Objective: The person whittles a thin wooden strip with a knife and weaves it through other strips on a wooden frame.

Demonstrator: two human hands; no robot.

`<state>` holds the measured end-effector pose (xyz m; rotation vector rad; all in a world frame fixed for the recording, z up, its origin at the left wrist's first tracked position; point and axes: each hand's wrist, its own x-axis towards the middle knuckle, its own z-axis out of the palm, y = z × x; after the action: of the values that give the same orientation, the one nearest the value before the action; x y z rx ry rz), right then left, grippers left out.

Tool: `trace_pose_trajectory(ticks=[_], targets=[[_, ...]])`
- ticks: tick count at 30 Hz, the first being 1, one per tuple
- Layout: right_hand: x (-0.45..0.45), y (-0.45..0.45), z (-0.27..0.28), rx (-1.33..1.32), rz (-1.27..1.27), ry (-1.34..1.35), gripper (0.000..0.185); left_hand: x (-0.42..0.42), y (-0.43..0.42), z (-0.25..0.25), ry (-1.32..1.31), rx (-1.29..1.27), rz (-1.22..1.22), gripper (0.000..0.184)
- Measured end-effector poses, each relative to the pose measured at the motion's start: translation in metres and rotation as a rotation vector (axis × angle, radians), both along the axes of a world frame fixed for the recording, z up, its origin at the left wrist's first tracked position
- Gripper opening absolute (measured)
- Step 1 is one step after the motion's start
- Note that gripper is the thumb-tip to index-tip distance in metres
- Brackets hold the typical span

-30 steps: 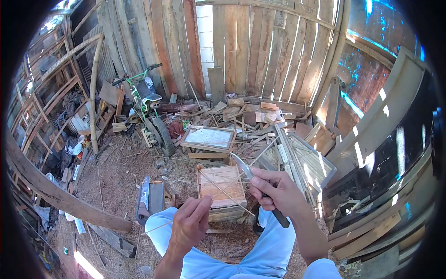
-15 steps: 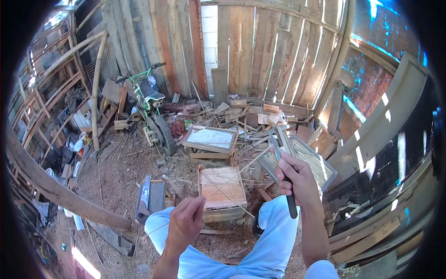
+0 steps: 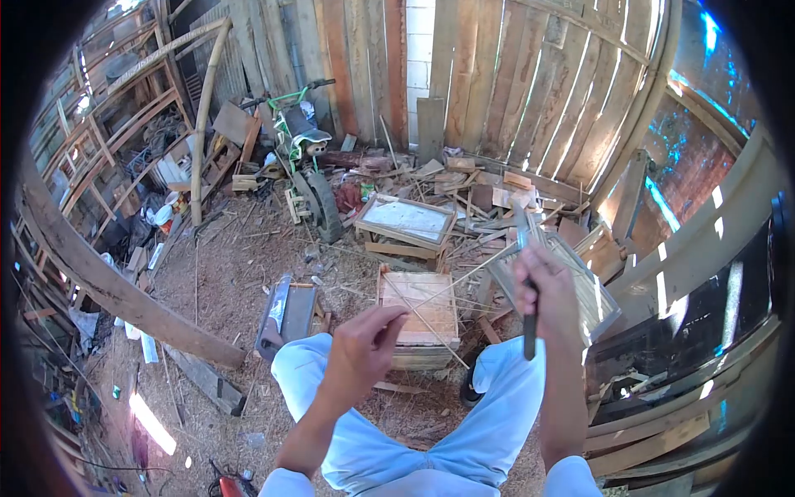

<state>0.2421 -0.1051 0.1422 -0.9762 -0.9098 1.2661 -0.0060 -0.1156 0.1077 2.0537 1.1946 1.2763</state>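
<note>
My right hand [image 3: 546,286] is wrapped round the dark handle of a knife [image 3: 530,319], which stands nearly upright with its blurred blade pointing up. My left hand [image 3: 364,344] pinches a thin wooden strip [image 3: 465,277] that slants up and right toward the knife. Below and between the hands, a wooden box [image 3: 422,315] sits on the ground, with more thin strips lying across its top.
A saw [image 3: 275,311] rests on a dark box left of my knee. Beyond are a framed tray [image 3: 406,219], a green small bike [image 3: 310,157] and scrap wood [image 3: 497,186]. A curved beam [image 3: 124,290] crosses the left; boards lean at the right.
The knife has swung from a leftward slant to nearly upright and moved right and up. The strip in my left hand shows more of its length. The whole view has shifted.
</note>
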Motion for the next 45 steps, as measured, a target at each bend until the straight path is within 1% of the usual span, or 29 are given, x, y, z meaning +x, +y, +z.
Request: trace_pose_trajectory(ticks=[2, 4, 6, 8, 10, 12, 13, 15, 18, 19, 21, 22, 24, 27, 28, 29, 30, 32, 33, 34, 35, 36, 37, 42, 45], targets=[[0.015, 0.003, 0.006, 0.076, -0.127, 0.042, 0.03, -0.02, 0.002, -0.012, -0.011, -0.007, -0.002, 0.009], [0.021, 0.004, 0.009, 0.084, -0.118, 0.036, 0.03, -0.035, 0.003, -0.016, 0.018, -0.157, -0.004, 0.009], [0.016, 0.002, 0.007, 0.085, -0.107, 0.032, 0.03, -0.034, 0.003, -0.019, 0.007, -0.145, -0.013, 0.009], [-0.009, -0.003, -0.004, -0.018, 0.043, 0.03, 0.027, -0.02, 0.001, -0.017, -0.006, -0.099, 0.0, 0.009], [-0.039, -0.008, -0.029, -0.147, 0.116, -0.156, 0.023, -0.004, 0.002, -0.013, -0.023, -0.05, -0.016, 0.01], [-0.067, -0.021, -0.031, -0.163, 0.284, -0.081, 0.02, 0.005, 0.003, -0.009, -0.038, 0.0, -0.026, 0.011], [-0.067, -0.021, -0.031, -0.162, 0.283, -0.082, 0.02, 0.008, 0.003, -0.008, -0.051, 0.006, -0.014, 0.011], [-0.07, -0.023, -0.031, -0.176, 0.382, 0.035, 0.02, 0.008, 0.001, -0.008, -0.056, 0.006, -0.005, 0.011], [-0.061, -0.025, -0.016, -0.207, 0.425, -0.003, 0.02, 0.008, -0.004, -0.007, -0.03, 0.056, -0.005, 0.01], [-0.061, -0.026, -0.016, -0.212, 0.425, -0.003, 0.02, 0.007, -0.006, -0.004, -0.009, 0.03, 0.0, 0.01], [-0.061, -0.027, -0.017, -0.179, 0.387, -0.12, 0.029, 0.006, -0.008, -0.004, 0.008, 0.002, 0.007, 0.01], [-0.058, -0.025, -0.018, -0.181, 0.389, -0.121, 0.029, 0.006, -0.009, -0.006, -0.015, 0.019, 0.014, 0.009], [-0.047, -0.021, -0.019, -0.139, 0.233, -0.053, 0.021, 0.004, -0.009, -0.011, -0.037, 0.035, 0.017, 0.008], [-0.039, -0.021, -0.017, -0.113, 0.215, -0.04, 0.021, -0.003, -0.009, -0.018, -0.065, -0.025, 0.005, 0.008], [-0.037, -0.022, -0.016, -0.095, 0.195, -0.045, 0.021, -0.004, -0.011, -0.016, -0.058, -0.08, -0.006, 0.008], [-0.038, -0.023, -0.016, -0.074, 0.203, -0.025, 0.021, -0.004, -0.012, -0.015, -0.053, -0.134, -0.018, 0.008], [-0.04, -0.025, -0.018, -0.074, 0.203, -0.026, 0.021, -0.003, -0.012, -0.014, -0.055, -0.135, -0.018, 0.008], [-0.049, -0.031, -0.026, -0.061, 0.255, -0.233, 0.024, 0.001, -0.013, -0.013, -0.114, -0.187, -0.035, 0.008], [-0.056, -0.033, -0.031, -0.041, 0.335, -0.206, 0.025, 0.003, -0.012, -0.012, -0.119, -0.18, -0.035, 0.008], [-0.06, -0.035, -0.032, -0.04, 0.335, -0.21, 0.025, 0.006, -0.013, -0.012, -0.109, -0.111, -0.031, 0.008], [-0.064, -0.037, -0.031, -0.086, 0.392, -0.141, 0.023, 0.007, -0.013, -0.012, -0.099, -0.04, -0.026, 0.008], [-0.065, -0.037, -0.031, -0.134, 0.448, -0.07, 0.022, 0.007, -0.013, -0.011, -0.1, -0.039, -0.026, 0.008], [-0.058, -0.035, -0.031, -0.158, 0.504, -0.075, 0.027, 0.006, -0.014, -0.009, -0.089, -0.04, -0.039, 0.009], [-0.056, -0.037, -0.017, -0.172, 0.492, -0.145, 0.027, 0.005, -0.02, 0.0, -0.063, 0.01, -0.032, 0.01], [-0.055, -0.038, -0.018, -0.187, 0.481, -0.168, 0.027, 0.003, -0.024, 0.004, -0.011, -0.059, -0.034, 0.012]])
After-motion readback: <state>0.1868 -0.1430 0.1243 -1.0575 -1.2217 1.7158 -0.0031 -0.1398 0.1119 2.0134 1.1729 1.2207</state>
